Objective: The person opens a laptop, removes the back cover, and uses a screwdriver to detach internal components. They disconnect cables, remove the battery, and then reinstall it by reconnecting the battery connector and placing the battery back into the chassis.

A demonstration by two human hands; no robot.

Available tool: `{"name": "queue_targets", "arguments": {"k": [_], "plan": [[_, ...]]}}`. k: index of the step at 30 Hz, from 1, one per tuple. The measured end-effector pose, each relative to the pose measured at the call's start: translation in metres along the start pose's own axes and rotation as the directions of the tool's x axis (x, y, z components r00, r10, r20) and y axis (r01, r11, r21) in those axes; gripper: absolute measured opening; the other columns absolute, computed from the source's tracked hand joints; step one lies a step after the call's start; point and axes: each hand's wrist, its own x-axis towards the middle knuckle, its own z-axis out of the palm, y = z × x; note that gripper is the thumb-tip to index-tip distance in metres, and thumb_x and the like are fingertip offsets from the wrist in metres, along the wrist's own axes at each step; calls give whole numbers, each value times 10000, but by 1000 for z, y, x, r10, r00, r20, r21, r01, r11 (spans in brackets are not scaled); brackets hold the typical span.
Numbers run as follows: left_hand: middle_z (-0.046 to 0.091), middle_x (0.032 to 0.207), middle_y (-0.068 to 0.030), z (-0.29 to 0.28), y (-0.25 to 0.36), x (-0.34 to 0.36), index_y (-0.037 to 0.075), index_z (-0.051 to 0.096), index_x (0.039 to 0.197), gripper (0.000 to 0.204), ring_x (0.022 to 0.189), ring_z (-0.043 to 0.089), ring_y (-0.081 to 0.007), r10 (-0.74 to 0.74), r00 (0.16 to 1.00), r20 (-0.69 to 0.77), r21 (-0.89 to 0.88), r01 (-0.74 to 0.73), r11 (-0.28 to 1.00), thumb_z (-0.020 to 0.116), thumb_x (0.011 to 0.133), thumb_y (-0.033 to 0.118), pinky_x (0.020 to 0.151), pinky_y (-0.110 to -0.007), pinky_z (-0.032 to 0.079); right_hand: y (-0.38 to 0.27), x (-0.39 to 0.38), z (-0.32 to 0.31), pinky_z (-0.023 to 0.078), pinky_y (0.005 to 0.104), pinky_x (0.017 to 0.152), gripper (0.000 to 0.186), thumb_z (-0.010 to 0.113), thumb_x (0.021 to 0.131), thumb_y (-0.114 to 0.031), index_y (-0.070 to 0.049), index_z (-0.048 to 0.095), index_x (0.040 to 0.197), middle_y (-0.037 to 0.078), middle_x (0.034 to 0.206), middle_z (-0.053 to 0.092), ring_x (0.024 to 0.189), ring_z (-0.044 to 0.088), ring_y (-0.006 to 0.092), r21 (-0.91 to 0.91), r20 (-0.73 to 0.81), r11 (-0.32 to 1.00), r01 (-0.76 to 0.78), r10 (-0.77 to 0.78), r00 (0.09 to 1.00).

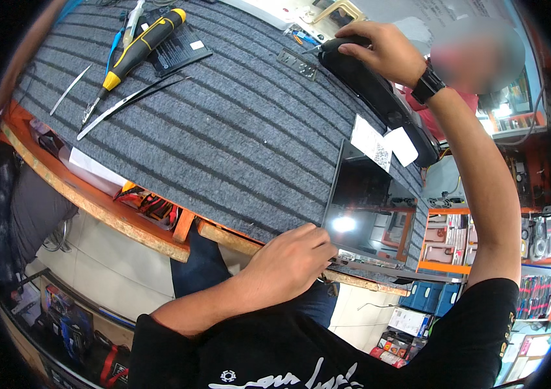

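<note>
Up at the far right of the mat, my right hand (389, 52), with a black watch on its wrist, has its thumb and fingers closed around the rounded end of a long black bar, perhaps a speaker (379, 97). My left hand (298, 259) rests at the mat's near edge, fingers curled against the near left corner of a glossy dark flat-screen device (359, 194). Its fingertips are hidden, so I cannot make out what they grip. A bright light reflects in the screen. A white printed card (371, 141) and a white piece (401, 146) lie at its far edge.
On the grey striped mat (236, 129), a yellow-black screwdriver (146, 48), tweezers (126, 107), a thin blade-like tool (70, 91) and a black battery-like pack (178, 48) lie far left. A small metal plate (297, 63) is near the bar. Another person (444, 104) is across the table.
</note>
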Motion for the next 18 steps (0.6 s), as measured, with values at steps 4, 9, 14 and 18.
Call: {"name": "queue_targets", "arguments": {"k": [4, 9, 14, 18], "plan": [[583, 960, -112, -1, 1, 0, -3, 648, 1000, 184, 901, 606, -289, 11, 1000, -10, -13, -11, 1000, 733, 845, 49, 778, -395, 523, -4, 2, 2, 556, 412, 872, 294, 716, 929, -235, -33, 710, 1143, 184, 1071, 739, 986, 708, 362, -4, -32, 1000, 14, -14, 999], [583, 960, -112, -2, 1, 0, -7, 648, 1004, 184, 899, 604, -288, -5, 1000, 1, -21, 5, 1000, 731, 850, 51, 779, -391, 523, 1, 3, 8, 566, 398, 847, 306, 705, 947, -228, -40, 696, 1188, 177, 1101, 726, 966, 711, 341, -35, -3, 999, 25, -25, 1000], [588, 961, -105, -2, 0, 0, -6, 656, 1004, 177, 903, 603, -282, -15, 1000, 13, -3, 15, 1000, 730, 856, 57, 782, -390, 523, 2, 5, 11, 561, 395, 872, 324, 703, 957, -241, -48, 690, 1217, 172, 1121, 723, 984, 711, 329, -26, 22, 1000, 15, -14, 1000], [602, 958, -96, -2, 2, 0, 0, 669, 992, 161, 910, 612, -280, -19, 1000, 5, 8, 19, 1000, 730, 859, 67, 786, -387, 526, 1, 4, 8, 564, 391, 860, 312, 701, 961, -235, -49, 695, 1212, 172, 1100, 729, 958, 720, 320, -42, -6, 999, 25, -25, 1000]]}}
